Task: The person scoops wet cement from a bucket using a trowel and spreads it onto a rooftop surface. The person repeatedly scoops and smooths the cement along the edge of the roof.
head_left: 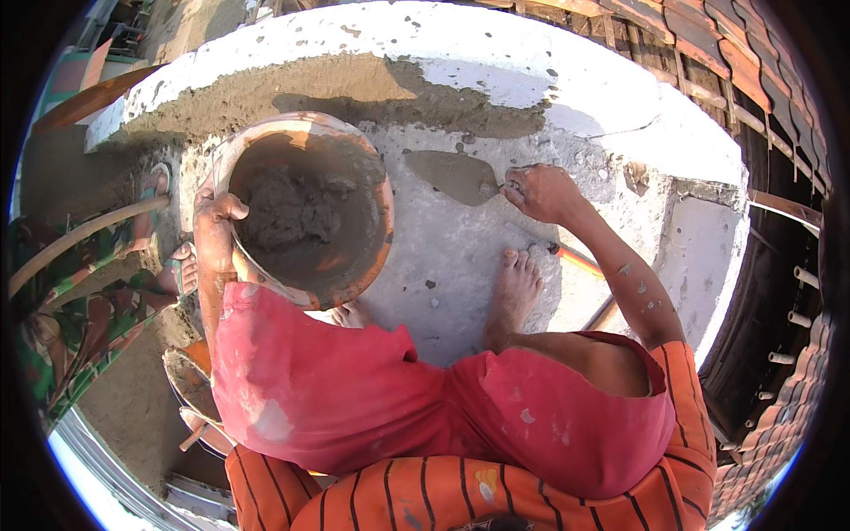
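Note:
An orange bucket (382, 212), its rim smeared with cement, stands tilted in front of me on the left. Wet grey mortar (297, 199) lies inside it. My left hand (217, 212) grips the bucket's left rim, thumb over the edge. To the bucket's right, my right hand (538, 192) is closed round the handle of a trowel (453, 177). Its pointed blade is coated in grey mortar and points left, above the pale floor (425, 265). Beyond both, fresh mortar (319, 88) covers part of a low white wall (496, 44).
Another person in camouflage trousers (80, 327) stands at the left in sandals. Mortar-smeared buckets (190, 380) sit at my lower left. A tool with an orange handle (580, 259) lies beyond my right foot (513, 296). Tiled roofs (708, 40) border the right side.

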`<action>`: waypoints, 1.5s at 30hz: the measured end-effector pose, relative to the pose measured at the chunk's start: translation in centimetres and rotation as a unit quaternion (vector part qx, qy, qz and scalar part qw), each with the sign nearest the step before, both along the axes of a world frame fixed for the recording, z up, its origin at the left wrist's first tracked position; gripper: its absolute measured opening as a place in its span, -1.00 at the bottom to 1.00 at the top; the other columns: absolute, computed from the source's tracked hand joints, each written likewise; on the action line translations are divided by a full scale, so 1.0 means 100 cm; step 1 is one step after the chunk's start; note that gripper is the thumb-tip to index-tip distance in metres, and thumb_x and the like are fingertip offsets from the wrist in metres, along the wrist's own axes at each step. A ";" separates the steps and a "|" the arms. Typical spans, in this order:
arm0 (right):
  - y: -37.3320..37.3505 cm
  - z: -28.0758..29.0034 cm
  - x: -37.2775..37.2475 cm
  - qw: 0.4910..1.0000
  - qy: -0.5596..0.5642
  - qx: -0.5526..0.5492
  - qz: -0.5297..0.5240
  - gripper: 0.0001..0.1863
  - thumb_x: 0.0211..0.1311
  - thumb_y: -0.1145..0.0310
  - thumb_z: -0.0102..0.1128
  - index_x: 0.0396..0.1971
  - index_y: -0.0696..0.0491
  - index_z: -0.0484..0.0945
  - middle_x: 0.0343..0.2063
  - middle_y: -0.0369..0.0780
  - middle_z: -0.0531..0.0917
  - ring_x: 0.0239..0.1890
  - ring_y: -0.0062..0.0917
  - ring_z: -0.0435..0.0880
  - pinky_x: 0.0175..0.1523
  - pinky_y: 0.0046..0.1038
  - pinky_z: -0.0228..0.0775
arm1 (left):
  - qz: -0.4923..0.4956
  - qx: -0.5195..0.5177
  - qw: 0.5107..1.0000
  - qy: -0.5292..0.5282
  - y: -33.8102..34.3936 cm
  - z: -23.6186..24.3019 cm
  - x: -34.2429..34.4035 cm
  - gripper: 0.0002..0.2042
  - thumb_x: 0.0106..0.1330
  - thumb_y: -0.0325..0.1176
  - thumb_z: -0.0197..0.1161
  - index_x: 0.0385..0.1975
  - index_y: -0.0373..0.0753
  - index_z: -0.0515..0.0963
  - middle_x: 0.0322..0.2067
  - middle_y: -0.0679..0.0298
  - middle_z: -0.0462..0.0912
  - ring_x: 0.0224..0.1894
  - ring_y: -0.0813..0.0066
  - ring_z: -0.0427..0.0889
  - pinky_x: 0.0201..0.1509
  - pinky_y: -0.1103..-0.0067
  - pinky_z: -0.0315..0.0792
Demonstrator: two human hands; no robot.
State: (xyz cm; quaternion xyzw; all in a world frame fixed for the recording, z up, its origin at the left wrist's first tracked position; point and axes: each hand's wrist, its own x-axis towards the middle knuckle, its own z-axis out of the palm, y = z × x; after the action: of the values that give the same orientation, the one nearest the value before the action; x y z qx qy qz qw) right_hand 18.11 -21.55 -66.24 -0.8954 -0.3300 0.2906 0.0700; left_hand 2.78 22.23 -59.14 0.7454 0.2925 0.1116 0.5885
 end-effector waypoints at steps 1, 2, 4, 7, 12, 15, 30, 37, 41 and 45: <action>0.003 -0.008 0.004 1.000 -0.007 -0.020 -0.010 -0.66 0.24 0.10 0.00 -0.13 -0.02 0.55 -0.40 -0.06 0.65 -0.30 -0.14 0.64 -0.17 -0.14 0.48 | -0.007 0.009 1.000 0.000 0.001 -0.002 0.000 -0.95 -0.12 -0.54 0.06 -0.68 -0.33 0.47 -0.53 0.29 0.38 -0.36 0.52 0.34 -0.16 0.58 0.27; 0.002 -0.012 0.010 0.999 -0.017 -0.018 -0.021 -0.65 0.25 0.09 -0.01 -0.10 -0.03 0.55 -0.39 -0.06 0.66 -0.28 -0.15 0.64 -0.15 -0.14 0.47 | -0.015 0.022 1.000 0.001 0.002 -0.002 0.000 -0.95 -0.12 -0.53 0.06 -0.67 -0.33 0.47 -0.52 0.29 0.38 -0.36 0.52 0.34 -0.16 0.58 0.27; -0.005 -0.016 0.022 0.998 -0.039 -0.016 -0.044 -0.62 0.27 0.07 -0.04 -0.06 -0.05 0.54 -0.36 -0.08 0.66 -0.24 -0.17 0.64 -0.11 -0.14 0.47 | -0.042 0.061 0.997 0.003 0.006 -0.002 0.001 -0.94 -0.12 -0.53 0.06 -0.66 -0.34 0.47 -0.51 0.28 0.39 -0.36 0.52 0.34 -0.16 0.58 0.27; -0.016 -0.009 0.030 0.996 -0.046 -0.068 -0.039 -0.60 0.28 0.05 -0.07 -0.01 -0.07 0.52 -0.32 -0.10 0.67 -0.22 -0.20 0.64 -0.08 -0.15 0.47 | -0.046 0.058 0.997 0.009 0.010 -0.006 0.002 -0.94 -0.12 -0.53 0.06 -0.65 -0.34 0.48 -0.49 0.28 0.39 -0.37 0.52 0.34 -0.17 0.58 0.27; -0.045 0.026 0.026 0.991 -0.078 -0.080 -0.072 -0.60 0.26 0.01 -0.03 -0.06 -0.07 0.55 -0.32 -0.10 0.67 -0.26 -0.21 0.66 -0.12 -0.17 0.49 | 0.037 -0.053 0.998 0.020 -0.016 0.016 0.016 -0.90 -0.09 -0.52 0.04 -0.54 -0.33 0.45 -0.54 0.30 0.38 -0.40 0.51 0.34 -0.11 0.59 0.23; -0.068 0.045 0.022 0.987 -0.121 -0.059 -0.091 -0.61 0.23 -0.01 0.04 -0.17 -0.03 0.59 -0.33 -0.09 0.67 -0.33 -0.18 0.66 -0.21 -0.20 0.52 | -0.055 -0.001 0.998 0.009 -0.014 0.012 0.019 -0.50 -0.15 -0.53 0.04 -0.07 -0.48 0.51 -0.43 0.33 0.34 -0.45 0.61 0.27 -0.28 0.72 0.20; -0.027 0.174 -0.031 0.947 0.253 0.194 0.029 -0.81 -0.10 0.34 0.44 -0.47 0.07 0.65 -0.57 -0.23 0.65 -0.49 -0.46 0.63 -0.38 -0.49 0.42 | -0.005 -0.102 0.995 0.017 0.000 0.002 0.027 -0.86 -0.05 -0.46 0.02 -0.80 -0.24 0.38 -0.64 0.32 0.40 -0.43 0.49 0.35 0.01 0.59 0.16; -0.051 0.164 0.006 0.926 0.090 0.272 -0.245 -0.67 0.29 0.18 0.09 -0.53 0.13 0.53 -0.69 -0.35 0.45 -0.69 -0.72 0.35 -0.57 -0.61 0.22 | -0.097 0.039 0.994 -0.011 0.018 0.000 0.022 -0.81 -0.06 -0.54 0.03 -0.51 -0.37 0.59 -0.60 0.32 0.45 -0.46 0.52 0.38 -0.29 0.64 0.28; -0.067 0.218 -0.025 0.978 -0.072 0.164 -0.105 -0.70 0.26 0.22 0.10 -0.54 0.14 0.48 -0.69 -0.28 0.44 -0.63 -0.58 0.42 -0.46 -0.55 0.26 | -0.094 -0.015 0.995 -0.013 -0.015 0.028 0.031 -0.71 -0.09 -0.54 0.01 -0.36 -0.38 0.61 -0.59 0.35 0.45 -0.49 0.54 0.36 -0.30 0.67 0.27; -0.009 0.167 -0.027 0.995 -0.069 0.050 0.052 -0.73 0.20 0.22 0.08 -0.38 0.16 0.52 -0.44 -0.09 0.58 -0.41 -0.22 0.62 -0.29 -0.24 0.44 | -0.105 -0.053 0.993 0.015 -0.050 0.036 0.043 -0.47 -0.15 -0.53 -0.02 -0.05 -0.36 0.55 -0.55 0.39 0.47 -0.51 0.61 0.32 -0.34 0.70 0.25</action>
State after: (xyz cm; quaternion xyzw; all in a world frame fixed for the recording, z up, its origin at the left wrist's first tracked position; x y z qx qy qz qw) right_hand 15.39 -22.45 -49.55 -0.8904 -0.3941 0.2143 0.0764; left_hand 7.08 17.27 -55.55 0.7413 0.2272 0.0227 0.6311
